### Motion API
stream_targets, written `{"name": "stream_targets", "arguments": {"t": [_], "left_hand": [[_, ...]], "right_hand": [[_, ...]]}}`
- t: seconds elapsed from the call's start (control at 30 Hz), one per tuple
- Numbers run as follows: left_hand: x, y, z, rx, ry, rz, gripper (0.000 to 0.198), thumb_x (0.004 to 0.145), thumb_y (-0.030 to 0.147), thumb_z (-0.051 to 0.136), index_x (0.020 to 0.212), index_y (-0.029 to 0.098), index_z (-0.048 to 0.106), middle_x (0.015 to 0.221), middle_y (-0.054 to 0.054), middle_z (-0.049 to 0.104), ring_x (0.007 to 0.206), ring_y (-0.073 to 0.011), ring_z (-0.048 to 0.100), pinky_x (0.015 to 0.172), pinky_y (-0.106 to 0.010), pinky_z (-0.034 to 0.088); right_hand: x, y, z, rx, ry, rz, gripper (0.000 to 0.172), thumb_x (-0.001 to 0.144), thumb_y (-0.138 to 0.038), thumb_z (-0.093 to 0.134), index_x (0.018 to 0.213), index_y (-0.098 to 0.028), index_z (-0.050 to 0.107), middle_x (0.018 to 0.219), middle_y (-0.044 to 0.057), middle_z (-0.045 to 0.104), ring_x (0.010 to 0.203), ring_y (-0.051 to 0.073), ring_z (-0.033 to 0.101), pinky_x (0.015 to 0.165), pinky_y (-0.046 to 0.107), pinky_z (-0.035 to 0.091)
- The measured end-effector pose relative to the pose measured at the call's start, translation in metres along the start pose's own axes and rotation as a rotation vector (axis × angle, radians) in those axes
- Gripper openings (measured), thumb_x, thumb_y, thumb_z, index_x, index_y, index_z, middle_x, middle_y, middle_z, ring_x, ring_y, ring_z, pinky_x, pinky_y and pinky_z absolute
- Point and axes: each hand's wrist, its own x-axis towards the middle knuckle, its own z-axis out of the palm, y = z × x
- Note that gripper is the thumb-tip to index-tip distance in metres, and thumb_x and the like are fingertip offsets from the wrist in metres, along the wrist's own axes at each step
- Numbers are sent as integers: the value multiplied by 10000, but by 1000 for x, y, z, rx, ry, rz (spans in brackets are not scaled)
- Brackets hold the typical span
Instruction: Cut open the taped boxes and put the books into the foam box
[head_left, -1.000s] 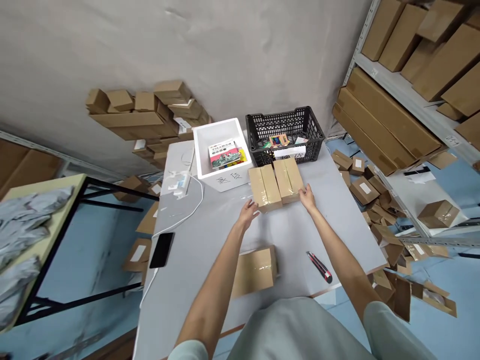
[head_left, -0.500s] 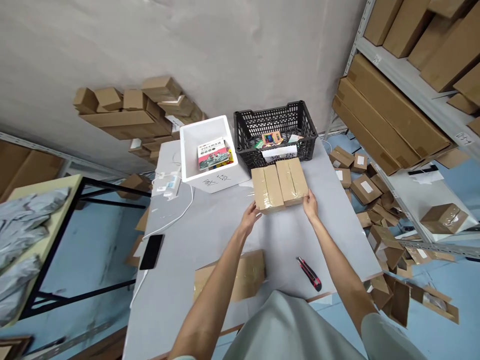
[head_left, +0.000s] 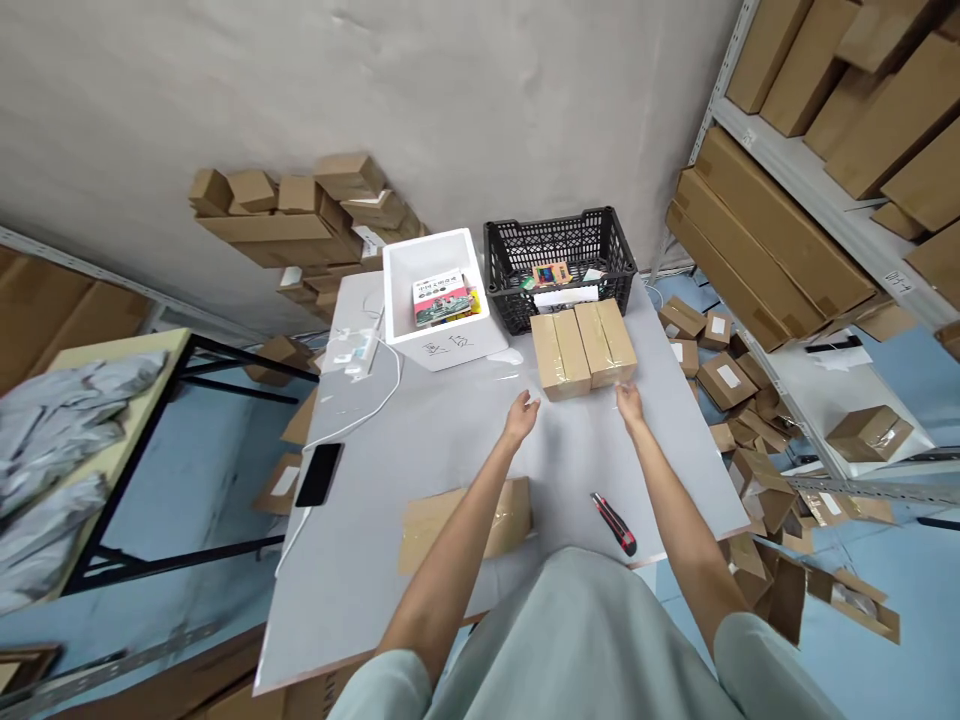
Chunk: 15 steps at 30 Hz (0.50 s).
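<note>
Two taped cardboard boxes, a left box (head_left: 560, 355) and a right box (head_left: 606, 343), stand side by side in front of the black crate (head_left: 517, 300). My left hand (head_left: 522, 416) is off the left box, just in front of its near left corner, fingers open and holding nothing. My right hand (head_left: 629, 403) is at the near right corner of the right box, fingers extended; whether the tips still touch it is hard to see. A flat cardboard piece (head_left: 435, 520) lies partly under my left forearm. A red and black box cutter (head_left: 614, 524) lies between my forearms.
A white foam box (head_left: 442, 348) with books (head_left: 441, 298) stands left of the crate. On the table's left lie a phone (head_left: 319, 474), a white cable and a power strip (head_left: 363, 352). Cardboard boxes fill the shelf (head_left: 817, 190) and floor on the right.
Both boxes have been pushed up against the crate and sit straighter. My left hand has let go and drawn away; my right hand has loosened at the right box's corner.
</note>
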Motion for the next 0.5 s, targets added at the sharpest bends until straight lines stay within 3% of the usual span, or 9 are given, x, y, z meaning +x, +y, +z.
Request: {"name": "stream_targets", "arguments": {"t": [0.1,0.2,0.3,0.33,0.4,0.5], "left_hand": [[-61,-25,-65,77,80,20,566,899,414,752,1395,149,684,1598,-250,618,1589,-393,500,1369,-579,298],[-132,-69,-147,304,241,167,581,955,517,644,1436,192,669,1583,-202,636,1573,-365,517,1383,-540,304],[-195,-122,-216,373,445,20,697,946,612,615,1497,183,621,1585,-218,624,1548,-402,535,1350,-588,362],[-211,-139,-231,352,467,-73,744,944,643,606,1515,166,602,1597,-236,611,1530,-420,550,1318,-614,403],[-234,-168,-246,250,392,-212,735,954,658,583,1493,158,613,1591,-240,620,1505,-416,584,1263,-592,481],[-249,-193,-240,94,218,-272,653,1006,677,529,1432,200,661,1554,-194,672,1475,-362,627,1202,-515,549]], "right_hand": [[-84,21,27,36,-112,179,743,945,-660,579,1429,-98,632,1324,262,765,1202,338,725,1056,475,589],[-183,54,47,82,-246,240,758,789,-706,773,1338,-188,705,1256,212,799,1155,349,765,1024,517,619],[-262,86,53,239,-447,273,868,645,-753,877,1349,-263,745,1352,180,780,1202,363,767,1116,593,575],[-280,92,52,249,-473,280,862,620,-727,913,1348,-293,757,1393,173,770,1220,373,762,1131,611,562],[-301,95,49,236,-504,292,881,578,-658,965,1368,-325,764,1491,166,727,1292,401,733,1143,638,547],[-305,78,51,187,-554,291,964,560,-571,985,1458,-339,722,1655,154,604,1443,409,643,1168,627,533]]}}
